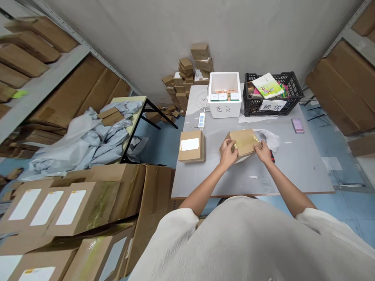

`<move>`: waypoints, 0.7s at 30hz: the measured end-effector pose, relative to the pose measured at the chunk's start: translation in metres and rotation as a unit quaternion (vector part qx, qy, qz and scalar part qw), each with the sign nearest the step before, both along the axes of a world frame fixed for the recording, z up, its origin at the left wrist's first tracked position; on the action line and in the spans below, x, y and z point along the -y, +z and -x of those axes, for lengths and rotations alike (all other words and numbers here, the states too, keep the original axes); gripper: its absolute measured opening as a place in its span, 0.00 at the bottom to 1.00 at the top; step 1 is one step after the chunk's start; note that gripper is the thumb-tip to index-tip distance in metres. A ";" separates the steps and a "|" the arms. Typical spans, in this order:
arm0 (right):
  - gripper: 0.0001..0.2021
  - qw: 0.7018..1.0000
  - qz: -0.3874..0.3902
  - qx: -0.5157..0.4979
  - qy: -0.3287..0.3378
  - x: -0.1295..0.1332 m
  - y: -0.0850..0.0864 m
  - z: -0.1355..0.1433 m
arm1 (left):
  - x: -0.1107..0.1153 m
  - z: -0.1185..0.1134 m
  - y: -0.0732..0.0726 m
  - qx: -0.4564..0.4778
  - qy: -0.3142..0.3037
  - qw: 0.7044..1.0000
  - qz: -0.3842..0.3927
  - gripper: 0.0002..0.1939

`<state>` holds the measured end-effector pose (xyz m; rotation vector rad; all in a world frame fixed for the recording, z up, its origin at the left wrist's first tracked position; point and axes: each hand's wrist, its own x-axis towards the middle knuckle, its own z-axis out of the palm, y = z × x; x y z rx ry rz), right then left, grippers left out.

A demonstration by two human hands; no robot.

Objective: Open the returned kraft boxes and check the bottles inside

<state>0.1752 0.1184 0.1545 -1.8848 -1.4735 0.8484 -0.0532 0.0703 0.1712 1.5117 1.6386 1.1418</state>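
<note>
A small cardboard box with shiny clear tape across its top sits at the middle of the table, slightly turned. My left hand grips its left side, fingers bent over the top edge near the tape. At the right end, my right hand pinches the box's edge where the tape runs over. Crumpled white material lies just behind my right hand. Beside that hand the red-and-black end of a tool shows; its kind is hidden. To the left stands another cardboard box with a white label.
A white foam box and a black plastic crate holding books stand at the table's back. A power strip lies left of them. Stacked labelled cartons crowd the left; a side table holds grey plastic bags.
</note>
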 end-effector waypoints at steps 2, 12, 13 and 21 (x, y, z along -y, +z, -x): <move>0.35 0.999 0.015 -0.027 0.011 -0.001 -0.001 -0.001 | 0.000 0.003 -0.006 0.033 0.009 0.999 0.002 0.22; 0.31 0.991 -0.123 0.051 -0.008 0.004 0.024 -0.011 | -0.014 -0.004 -0.027 0.067 -0.005 0.996 0.051 0.23; 0.31 0.990 -0.128 0.055 -0.007 0.005 0.025 -0.010 | -0.017 -0.004 -0.024 0.031 -0.002 0.999 0.042 0.24; 0.25 0.976 -0.194 0.005 0.100 0.031 0.033 0.024 | -0.023 -0.025 0.022 -0.042 -0.048 0.995 0.077 0.23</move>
